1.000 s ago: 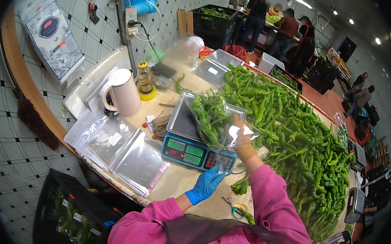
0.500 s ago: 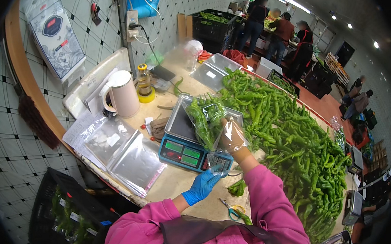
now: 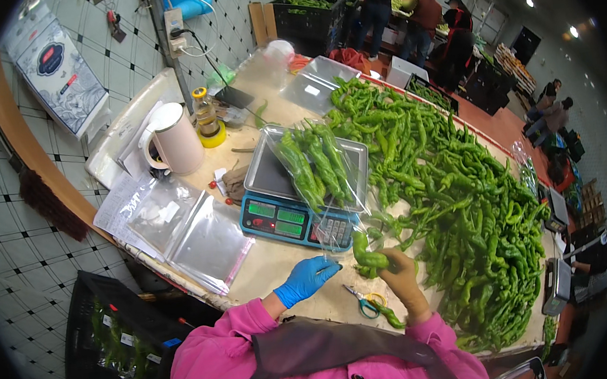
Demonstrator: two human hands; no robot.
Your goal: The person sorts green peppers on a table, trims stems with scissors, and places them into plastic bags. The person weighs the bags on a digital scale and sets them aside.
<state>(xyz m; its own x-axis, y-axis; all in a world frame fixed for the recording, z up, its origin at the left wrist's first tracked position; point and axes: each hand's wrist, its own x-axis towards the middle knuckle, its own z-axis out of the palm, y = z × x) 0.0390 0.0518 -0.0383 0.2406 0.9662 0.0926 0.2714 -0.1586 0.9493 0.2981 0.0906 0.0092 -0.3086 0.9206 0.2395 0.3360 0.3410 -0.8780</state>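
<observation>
A clear bag of green peppers [image 3: 303, 164] lies on the tray of a blue-cased scale [image 3: 277, 217], its loose end draped over the keypad. My left hand [image 3: 306, 279], in a blue glove, is pinched at that loose end, just below the scale. My right hand [image 3: 401, 278] grips a curved green pepper [image 3: 369, 257] at the right of the scale, beside the big pepper pile [image 3: 471, 247]. Scissors [image 3: 364, 303] lie between my hands, with another pepper [image 3: 390, 316] beside them.
At left are empty clear bags [image 3: 207, 248], papers [image 3: 117, 209], a pink kettle [image 3: 177, 146] and a jar [image 3: 207, 115]. A black crate [image 3: 78, 339] with bagged peppers stands below the table's left edge. Several people [image 3: 422, 20] stand among crates in the background.
My right hand has come out from the bag, down and to the right, onto a loose pepper. The bag rests on the scale. My left hand has moved slightly down.
</observation>
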